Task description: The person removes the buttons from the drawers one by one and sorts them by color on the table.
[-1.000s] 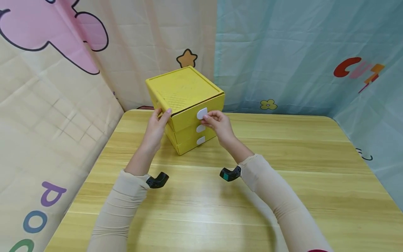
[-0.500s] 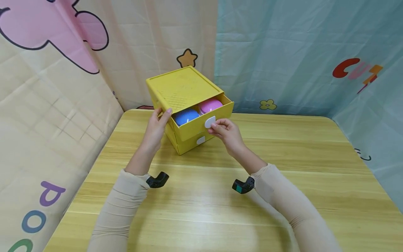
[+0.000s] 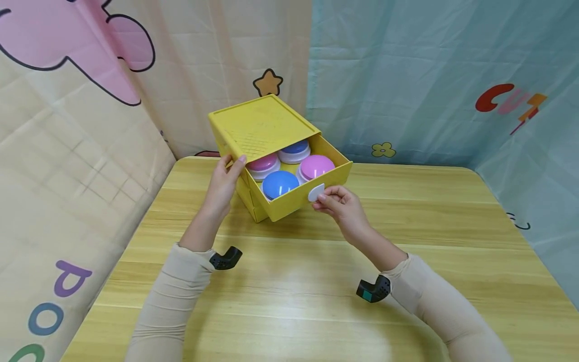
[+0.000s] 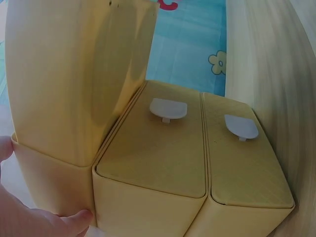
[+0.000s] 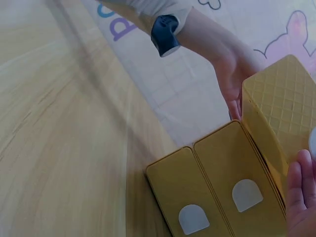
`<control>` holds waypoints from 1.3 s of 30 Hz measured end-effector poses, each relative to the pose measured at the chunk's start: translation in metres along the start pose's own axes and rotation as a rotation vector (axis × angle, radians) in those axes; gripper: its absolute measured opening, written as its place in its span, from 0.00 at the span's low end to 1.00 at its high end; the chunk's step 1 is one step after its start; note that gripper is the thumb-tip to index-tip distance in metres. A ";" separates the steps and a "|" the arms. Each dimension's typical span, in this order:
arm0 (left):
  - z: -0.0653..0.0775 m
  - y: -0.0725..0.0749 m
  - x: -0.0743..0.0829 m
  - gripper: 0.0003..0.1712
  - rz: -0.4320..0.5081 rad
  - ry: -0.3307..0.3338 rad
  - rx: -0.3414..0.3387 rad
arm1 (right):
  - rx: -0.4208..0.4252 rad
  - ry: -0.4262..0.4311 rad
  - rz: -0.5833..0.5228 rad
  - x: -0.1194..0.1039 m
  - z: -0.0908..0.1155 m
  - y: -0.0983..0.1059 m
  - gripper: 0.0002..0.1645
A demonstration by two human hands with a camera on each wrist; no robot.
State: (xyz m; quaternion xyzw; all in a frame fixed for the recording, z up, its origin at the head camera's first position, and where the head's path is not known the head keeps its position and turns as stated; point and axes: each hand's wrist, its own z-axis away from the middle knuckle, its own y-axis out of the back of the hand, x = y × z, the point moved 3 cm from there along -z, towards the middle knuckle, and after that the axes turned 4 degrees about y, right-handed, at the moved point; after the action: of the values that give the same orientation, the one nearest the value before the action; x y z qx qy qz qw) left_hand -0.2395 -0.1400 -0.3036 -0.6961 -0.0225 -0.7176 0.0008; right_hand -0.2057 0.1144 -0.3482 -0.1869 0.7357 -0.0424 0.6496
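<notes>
A yellow drawer box (image 3: 264, 123) with stacked drawers stands on the table, its top drawer (image 3: 289, 203) pulled well out. Inside that drawer sit several round domes on white bases, among them a blue dome (image 3: 280, 184) and a pink dome (image 3: 316, 167); those at the back are partly under the box top. My left hand (image 3: 221, 186) grips the box's front left corner, thumb at the top edge and fingers along the side. Between thumb and fingers, my right hand (image 3: 345, 211) pinches the white pull tab (image 3: 316, 192) of the top drawer.
The two lower drawers are shut, with white tabs on the middle drawer (image 4: 148, 148) and bottom drawer (image 4: 242, 168). A wooden table (image 3: 289, 311) extends in front and to the right. Printed curtains (image 3: 384, 75) hang behind and along the sides.
The top drawer, shut a second ago, has slid out toward the front right with my right hand on its tab, uncovering the domes. My left hand has stayed at the box corner.
</notes>
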 end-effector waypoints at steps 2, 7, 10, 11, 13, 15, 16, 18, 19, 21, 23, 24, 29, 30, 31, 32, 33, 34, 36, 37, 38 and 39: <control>0.000 0.000 0.000 0.43 0.002 0.000 -0.001 | 0.002 -0.010 0.004 -0.001 0.006 0.002 0.03; -0.001 0.000 -0.001 0.42 0.009 -0.001 -0.012 | 0.001 -0.023 0.006 -0.004 0.020 0.008 0.02; -0.001 0.000 -0.001 0.42 0.015 -0.001 -0.015 | -0.004 -0.021 0.004 -0.005 0.026 0.010 0.02; -0.001 0.000 -0.001 0.43 0.015 -0.001 -0.014 | -0.006 -0.020 0.003 -0.005 0.028 0.011 0.02; -0.001 0.000 -0.001 0.43 0.015 -0.001 -0.016 | -0.006 -0.020 -0.004 -0.004 0.031 0.013 0.03; -0.002 0.000 -0.001 0.43 0.015 -0.001 -0.022 | -0.005 -0.017 -0.010 -0.004 0.034 0.015 0.04; -0.002 0.000 -0.002 0.43 0.015 0.000 -0.024 | -0.005 -0.017 -0.011 -0.003 0.035 0.016 0.04; -0.001 0.000 -0.001 0.43 0.016 0.002 -0.031 | -0.008 -0.015 -0.005 -0.003 0.038 0.018 0.04; -0.001 0.000 -0.001 0.43 0.015 0.002 -0.032 | -0.009 -0.015 0.001 -0.003 0.040 0.019 0.04; 0.000 0.000 -0.001 0.43 0.013 0.001 -0.031 | -0.016 -0.018 0.013 -0.003 0.042 0.021 0.04; 0.001 0.001 0.000 0.43 0.010 -0.001 -0.029 | -0.024 -0.023 0.019 -0.002 0.044 0.023 0.03; 0.001 0.001 0.000 0.43 0.008 -0.002 -0.027 | -0.028 -0.026 0.019 -0.001 0.045 0.024 0.03; 0.000 0.001 -0.001 0.43 0.002 0.003 -0.025 | -0.035 -0.033 0.010 0.005 0.047 0.030 0.03; 0.000 0.001 -0.001 0.43 0.004 0.003 -0.025 | -0.036 -0.031 0.007 0.007 0.047 0.031 0.03; -0.001 0.001 -0.001 0.43 0.005 0.005 -0.024 | -0.035 -0.029 0.004 0.008 0.047 0.031 0.03; -0.001 0.001 -0.002 0.43 0.006 0.006 -0.022 | -0.037 -0.025 -0.001 0.009 0.047 0.032 0.04; -0.001 0.001 -0.002 0.43 0.008 0.006 -0.020 | -0.036 -0.019 -0.007 0.010 0.046 0.032 0.04; -0.001 0.002 -0.002 0.44 0.011 0.007 -0.019 | -0.035 -0.012 -0.013 0.011 0.046 0.032 0.05; -0.001 0.002 -0.003 0.44 0.013 0.007 -0.015 | -0.032 0.003 -0.023 0.012 0.045 0.033 0.06; -0.002 0.002 -0.003 0.44 0.014 0.006 -0.016 | -0.033 0.009 -0.028 0.013 0.045 0.033 0.06; -0.002 0.002 -0.003 0.44 0.016 0.003 -0.015 | -0.031 0.013 -0.035 0.013 0.044 0.033 0.07; -0.001 0.002 -0.002 0.44 0.020 0.000 -0.015 | -0.029 0.017 -0.039 0.013 0.044 0.033 0.07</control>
State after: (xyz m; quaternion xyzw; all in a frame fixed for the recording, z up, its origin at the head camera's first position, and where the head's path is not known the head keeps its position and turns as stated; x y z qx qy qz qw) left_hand -0.2409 -0.1418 -0.3061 -0.6964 -0.0101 -0.7176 0.0026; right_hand -0.1713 0.1490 -0.3777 -0.2103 0.7379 -0.0458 0.6397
